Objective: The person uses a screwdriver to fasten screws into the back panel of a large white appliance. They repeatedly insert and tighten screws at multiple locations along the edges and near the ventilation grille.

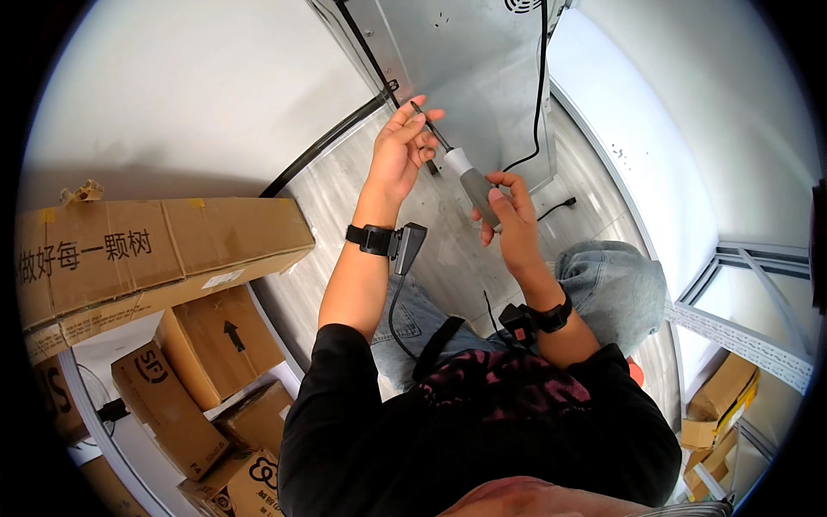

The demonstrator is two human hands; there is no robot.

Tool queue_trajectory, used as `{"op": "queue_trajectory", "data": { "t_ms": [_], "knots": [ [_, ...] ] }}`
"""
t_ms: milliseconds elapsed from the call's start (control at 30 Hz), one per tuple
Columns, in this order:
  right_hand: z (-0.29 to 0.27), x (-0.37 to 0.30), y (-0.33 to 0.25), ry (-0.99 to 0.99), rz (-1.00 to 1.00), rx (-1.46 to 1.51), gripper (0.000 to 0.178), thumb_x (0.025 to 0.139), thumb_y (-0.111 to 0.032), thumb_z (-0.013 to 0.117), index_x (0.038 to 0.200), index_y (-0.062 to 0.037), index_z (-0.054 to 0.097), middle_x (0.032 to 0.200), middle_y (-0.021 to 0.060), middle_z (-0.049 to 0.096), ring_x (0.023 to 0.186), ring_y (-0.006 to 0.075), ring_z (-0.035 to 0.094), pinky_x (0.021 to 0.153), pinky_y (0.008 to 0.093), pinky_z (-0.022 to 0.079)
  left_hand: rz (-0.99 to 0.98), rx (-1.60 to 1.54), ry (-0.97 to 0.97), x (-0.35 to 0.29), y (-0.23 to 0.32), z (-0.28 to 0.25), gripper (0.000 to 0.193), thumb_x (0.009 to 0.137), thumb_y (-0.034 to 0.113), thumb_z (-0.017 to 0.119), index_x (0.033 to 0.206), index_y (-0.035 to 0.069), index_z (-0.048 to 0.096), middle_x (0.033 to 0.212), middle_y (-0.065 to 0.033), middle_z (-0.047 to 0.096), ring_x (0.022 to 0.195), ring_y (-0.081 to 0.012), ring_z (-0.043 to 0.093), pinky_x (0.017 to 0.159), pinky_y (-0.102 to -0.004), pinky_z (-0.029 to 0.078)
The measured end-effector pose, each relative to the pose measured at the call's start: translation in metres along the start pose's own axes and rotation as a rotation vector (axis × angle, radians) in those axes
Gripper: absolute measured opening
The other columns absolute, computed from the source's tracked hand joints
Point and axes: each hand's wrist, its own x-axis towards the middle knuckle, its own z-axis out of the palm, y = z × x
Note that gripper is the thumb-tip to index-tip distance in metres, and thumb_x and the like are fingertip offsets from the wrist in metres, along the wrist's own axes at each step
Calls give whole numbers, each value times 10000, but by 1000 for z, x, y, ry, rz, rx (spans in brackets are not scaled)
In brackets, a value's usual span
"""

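Note:
A screwdriver (473,187) with a grey handle, a pale collar and a dark metal shaft is held at a slant in front of me. My right hand (514,226) is closed around the rear of its handle. At the other end, my left hand (398,155) has thumb and forefinger at the tip of the shaft, pinching it, while the other fingers curl loosely. Just beyond both hands stands a grey metal cabinet (482,73) with a vent at its top and screws along its left edge. The screwdriver's tip appears apart from the cabinet, though depth is hard to judge.
Black cables (541,95) run down the cabinet, and a loose plug (568,202) lies on the wood-look floor (327,207). Left, a long cardboard box (164,250) tops a shelf of cartons (226,345). A white metal rack (741,345) stands right; walls flank the cabinet.

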Motion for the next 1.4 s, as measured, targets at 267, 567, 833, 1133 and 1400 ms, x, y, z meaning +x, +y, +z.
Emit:
{"op": "queue_trajectory", "data": {
  "t_ms": [267, 567, 833, 1133, 1400],
  "knots": [
    [-41, -10, -44, 28, -25, -98, 256, 900, -167, 525, 1122, -43, 499, 708, 74, 598, 487, 98, 491, 446, 229, 395, -42, -10, -114, 3, -17, 30, 299, 953, 163, 480, 1232, 54, 481, 1069, -99, 617, 755, -132, 591, 602, -257, 460],
    [-191, -23, -181, 48, -219, -316, 242, 834, -175, 542, 1006, -13, 592, 673, 81, 638, 483, 76, 564, 385, 169, 390, -203, 219, -402, 30, -71, 112, 162, 930, 157, 529, 1025, 45, 599, 936, -75, 647, 795, -153, 607, 645, -261, 489],
    [-368, 21, -178, 101, -179, -322, 390, 894, -202, 514, 1198, 39, 543, 763, 118, 652, 493, 74, 529, 449, 185, 469, -363, 512, -291, 104, -198, 188, 180, 898, 142, 578, 1045, 40, 601, 928, -50, 642, 783, -118, 598, 659, -251, 488],
    [-505, 85, -69, 265, 42, -112, 382, 856, -113, 485, 1229, -35, 495, 879, 127, 632, 682, 137, 578, 619, 256, 494, 0, 1067, -135, 229, -390, 207, 222, 847, 130, 632, 1045, 31, 623, 888, -54, 638, 747, -139, 594, 656, -281, 484],
    [-552, 89, -3, 366, 87, 94, 387, 756, -130, 452, 1125, -36, 519, 779, 133, 596, 612, 173, 541, 582, 287, 439, 148, 1247, -88, 279, -459, 221, 232, 816, 80, 651, 1046, 57, 644, 854, -66, 622, 715, -185, 589, 676, -321, 501]
  ]
}}
